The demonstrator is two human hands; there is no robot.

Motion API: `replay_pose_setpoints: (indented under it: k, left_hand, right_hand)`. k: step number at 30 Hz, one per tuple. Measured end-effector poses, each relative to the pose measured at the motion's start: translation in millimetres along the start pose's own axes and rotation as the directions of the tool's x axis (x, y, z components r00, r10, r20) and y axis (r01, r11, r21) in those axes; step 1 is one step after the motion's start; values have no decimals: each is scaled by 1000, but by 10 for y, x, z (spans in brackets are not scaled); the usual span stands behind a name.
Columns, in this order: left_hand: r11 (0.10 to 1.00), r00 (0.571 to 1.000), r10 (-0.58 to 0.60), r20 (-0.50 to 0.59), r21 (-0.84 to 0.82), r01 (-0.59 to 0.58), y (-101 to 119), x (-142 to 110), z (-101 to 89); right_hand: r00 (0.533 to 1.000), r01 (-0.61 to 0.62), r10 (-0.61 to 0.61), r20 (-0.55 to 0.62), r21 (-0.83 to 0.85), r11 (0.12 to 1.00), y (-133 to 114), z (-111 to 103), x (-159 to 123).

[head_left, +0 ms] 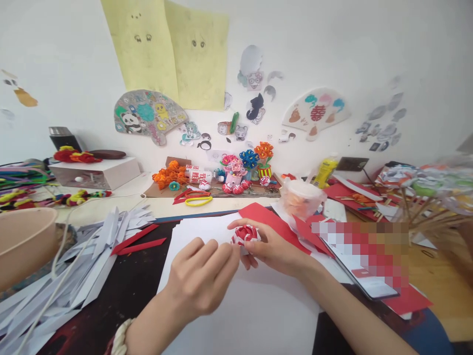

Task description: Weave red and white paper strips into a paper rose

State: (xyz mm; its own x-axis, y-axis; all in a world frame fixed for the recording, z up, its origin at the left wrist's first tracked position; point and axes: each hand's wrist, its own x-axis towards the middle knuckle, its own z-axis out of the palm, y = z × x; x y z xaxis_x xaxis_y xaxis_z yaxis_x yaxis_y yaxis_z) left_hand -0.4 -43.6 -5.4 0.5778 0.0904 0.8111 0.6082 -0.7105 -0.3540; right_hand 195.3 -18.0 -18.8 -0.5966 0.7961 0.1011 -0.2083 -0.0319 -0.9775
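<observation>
A small red and white folded-paper flower [246, 233] is held over a white sheet [236, 296] on the dark table. My right hand [271, 249] is wrapped around it, fingers curled under and a fingertip over its top. My left hand [201, 276] is closed with its fingertips pinched together against the flower's left side; what it pinches, if anything besides the flower, is hidden. A pale beaded bracelet [118, 339] sits on my left wrist.
Several white and red paper strips [92, 246] lie at the left beside a beige bowl [22, 241]. Red paper [266, 217], a lidded plastic cup [302, 196] and a phone [354, 261] lie to the right. Paper flower crafts [236, 175] stand along the back wall.
</observation>
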Motion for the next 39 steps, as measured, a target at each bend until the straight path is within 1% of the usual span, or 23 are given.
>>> replay_pose_setpoints:
  k: [2, 3, 5, 7, 9, 10, 11, 12, 13, 14, 15, 16, 17, 18, 20, 22, 24, 27, 29, 33, 36, 37, 39]
  left_hand:
    - [965, 979, -202, 16, -166, 202, -6, 19, 6]
    - [906, 949, -308, 74, -281, 316, -12, 36, 2]
    - [704, 849, -446, 284, -474, 529, -29, 83, -20]
    - [491, 736, -500, 456, -550, 675, -50, 139, -46]
    - [265, 640, -481, 600, -596, 758, -66, 184, -57]
    - [141, 606, -443, 661, -615, 775, -71, 197, -55]
    - [21, 584, -394, 710, -628, 778, -73, 204, -47]
    - [-83, 575, -346, 742, -634, 769, -74, 203, -35]
    - [-162, 570, -309, 761, -633, 757, -73, 195, -21]
    - [-203, 575, -293, 764, -637, 744, -72, 183, -6]
    - [-216, 577, -289, 764, -639, 738, -72, 168, 7]
    - [-205, 579, -296, 759, -643, 738, -73, 153, 17]
    - [-156, 581, -325, 746, -648, 745, -75, 139, 21]
    - [-75, 580, -369, 726, -645, 760, -78, 130, 21]
    - [130, 593, -463, 659, -612, 781, -84, 122, 9]
    - [295, 634, -503, 587, -573, 765, -86, 126, -8]
    - [382, 689, -480, 543, -578, 721, -81, 129, -20]
    - [463, 754, -434, 493, -596, 656, -60, 122, -25]
    - [500, 778, -417, 469, -597, 628, -41, 115, -22]
    - [567, 804, -401, 439, -570, 594, 6, 108, 1]
    - [605, 835, -381, 397, -576, 550, 26, 103, 16]
    - [602, 838, -380, 393, -583, 546, 22, 101, 15]
    - [559, 817, -387, 426, -596, 576, -3, 99, 1]
  right_hand:
    - [1000, 3, -3, 6, 12, 1000, -2, -8, 6]
    - [1000, 5, -6, 10, 17, 1000, -2, -12, 10]
    - [1000, 8, -8, 19, 24, 1000, 3, -20, 17]
    - [999, 8, -8, 32, 18, 1000, 7, -25, 20]
    - [999, -1, 1, 49, 2, 1000, 4, -27, 17]
    - [998, -6, 6, 57, -3, 1000, 0, -27, 13]
    - [998, -11, 11, 62, -8, 1000, -5, -26, 10]
    - [998, -15, 16, 64, -14, 1000, -10, -25, 7]
    - [998, -19, 20, 65, -15, 1000, -13, -24, 5]
    - [998, -22, 23, 66, -14, 1000, -15, -24, 4]
    - [997, -24, 25, 68, -9, 1000, -14, -25, 5]
    - [997, -24, 24, 74, -1, 1000, -11, -27, 8]
    - [997, -23, 22, 80, 7, 1000, -6, -29, 11]
    - [996, -22, 20, 87, 16, 1000, 0, -32, 15]
    - [995, -19, 16, 100, 29, 999, 10, -35, 22]
    - [994, -20, 16, 107, 38, 999, 16, -36, 25]
    - [994, -19, 13, 108, 54, 998, 19, -36, 26]
    - [994, -14, 5, 107, 89, 996, 28, -40, 26]
    - [994, -13, 1, 110, 109, 994, 36, -43, 26]
    - [995, -6, -7, 95, 134, 991, 49, -41, 22]
    - [995, 5, -20, 98, 151, 989, 46, -35, 17]
    - [995, 10, -26, 100, 152, 988, 41, -32, 16]
    - [995, 21, -34, 95, 142, 990, 23, -28, 13]
